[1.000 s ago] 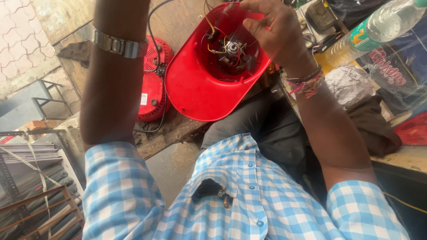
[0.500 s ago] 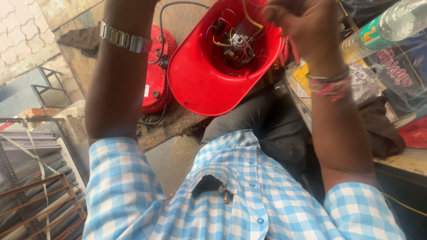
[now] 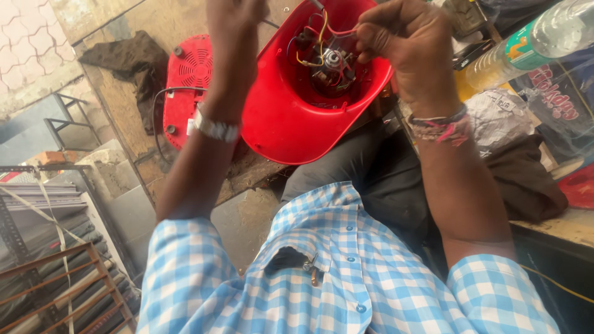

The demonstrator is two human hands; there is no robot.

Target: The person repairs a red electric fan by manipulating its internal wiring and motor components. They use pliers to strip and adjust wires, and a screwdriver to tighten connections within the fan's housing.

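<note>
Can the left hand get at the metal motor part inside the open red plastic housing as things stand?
Probably yes. The left hand is at the rim of the red plastic housing, whose open side faces up. Only loose coloured wires, held by the right hand, cross above the metal motor part.

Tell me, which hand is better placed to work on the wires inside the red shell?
Probably the right hand. Its fingers already pinch a red wire that runs down into the red shell. The left hand is raised at the shell's rim, away from the wires, partly out of view.
</note>
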